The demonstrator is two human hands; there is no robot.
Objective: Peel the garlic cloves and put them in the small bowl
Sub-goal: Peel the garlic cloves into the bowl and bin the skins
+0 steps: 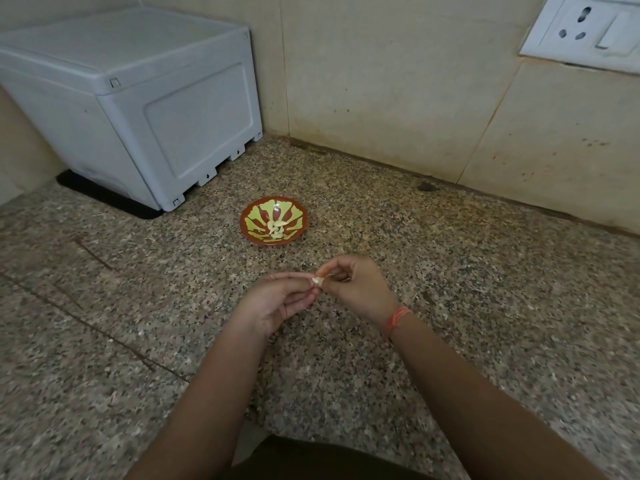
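Observation:
A small red bowl [252,233] with a yellow-green pattern sits on the speckled granite counter [485,271]. Several peeled garlic cloves [276,229] lie in its middle. In front of the bowl, above the counter, my two hands meet. My left hand [277,301] is palm up and its fingertips hold a small white garlic clove [317,280]. My right hand [356,289], with an orange thread on its wrist, pinches the same clove from the right, fingers curled. A thin strip of skin sticks out by the right fingers.
A grey-white plastic box [138,109] stands on a black mat at the back left. Beige wall tiles meet in a corner behind the bowl, with a white socket plate [585,29] at the top right. The counter's near edge lies by my body.

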